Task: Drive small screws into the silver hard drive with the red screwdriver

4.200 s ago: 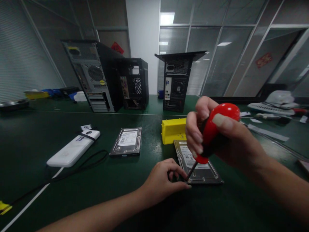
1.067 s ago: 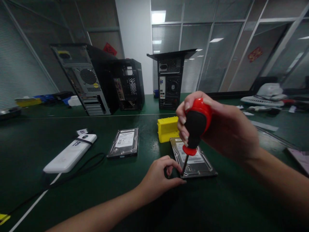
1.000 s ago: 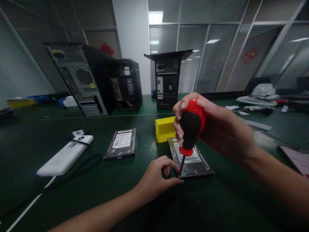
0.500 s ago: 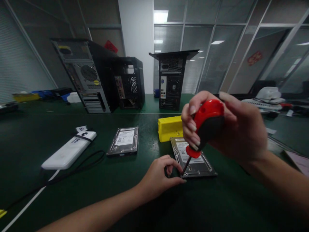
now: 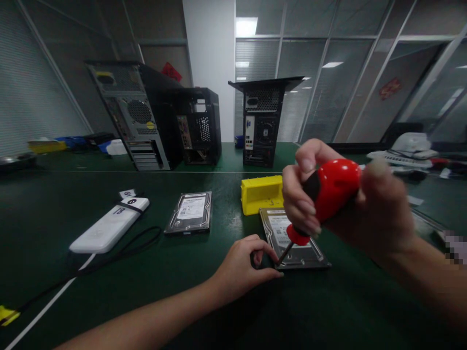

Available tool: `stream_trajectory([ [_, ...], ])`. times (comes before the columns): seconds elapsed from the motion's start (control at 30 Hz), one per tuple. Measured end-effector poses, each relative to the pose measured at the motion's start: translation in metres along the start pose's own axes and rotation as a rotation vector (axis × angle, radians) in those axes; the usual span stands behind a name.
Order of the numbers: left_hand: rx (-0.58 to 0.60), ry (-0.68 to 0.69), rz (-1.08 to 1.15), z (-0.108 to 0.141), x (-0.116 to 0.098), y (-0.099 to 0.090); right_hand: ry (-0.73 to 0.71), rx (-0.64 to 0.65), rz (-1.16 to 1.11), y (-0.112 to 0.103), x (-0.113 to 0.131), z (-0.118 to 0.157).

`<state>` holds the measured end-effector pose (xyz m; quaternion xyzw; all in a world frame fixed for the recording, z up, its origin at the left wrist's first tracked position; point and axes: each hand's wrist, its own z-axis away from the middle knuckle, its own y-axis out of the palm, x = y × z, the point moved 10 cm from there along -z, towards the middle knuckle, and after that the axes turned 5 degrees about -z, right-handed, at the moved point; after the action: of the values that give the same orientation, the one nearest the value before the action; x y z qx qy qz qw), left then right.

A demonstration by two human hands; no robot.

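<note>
My right hand [image 5: 350, 209] is wrapped around the red and black handle of a screwdriver [image 5: 337, 187]. The screwdriver leans to the right, and its metal shaft runs down to the near left corner of a hard drive [image 5: 306, 255]. That drive lies flat on the table, label side up, partly covered by my right hand. At the same corner, my left hand [image 5: 248, 265] has its thumb and forefinger close around the drive's edge and the screwdriver tip. Exactly what the fingertips pinch there is too small to tell. A second hard drive [image 5: 191, 212] lies farther left.
Behind the near drive stands a yellow bin [image 5: 260, 194] with small dark bits in it. A white power bank [image 5: 109, 226] with cables lies at left on the green table [image 5: 219, 296]. Computer cases [image 5: 146, 116] and another case [image 5: 260, 126] stand at the back.
My right hand and the screwdriver handle have tipped to the right and turned, showing more of the handle's red end. My left hand stays at the drive's corner. The view has shifted slightly.
</note>
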<state>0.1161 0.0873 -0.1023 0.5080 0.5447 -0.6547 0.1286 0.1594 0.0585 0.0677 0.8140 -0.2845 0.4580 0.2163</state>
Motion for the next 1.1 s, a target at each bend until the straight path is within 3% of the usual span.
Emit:
stream_trajectory([
  [0.27,-0.015,0.011,0.021,-0.001,0.001,0.0,0.004,-0.072,0.089,-0.008,0.001,0.004],
  [0.5,-0.006,0.012,0.009,0.0,0.0,0.001,-0.026,0.078,0.018,0.002,-0.003,0.0],
  [0.73,-0.013,0.029,0.001,-0.001,-0.002,-0.001,0.074,0.041,0.067,-0.001,-0.004,0.003],
  [0.9,-0.026,0.041,0.031,0.0,-0.002,-0.002,-0.037,0.098,0.054,0.0,0.002,0.001],
  [1.1,-0.026,0.009,0.065,-0.001,0.0,-0.002,-0.036,0.144,0.004,0.0,0.0,0.002],
])
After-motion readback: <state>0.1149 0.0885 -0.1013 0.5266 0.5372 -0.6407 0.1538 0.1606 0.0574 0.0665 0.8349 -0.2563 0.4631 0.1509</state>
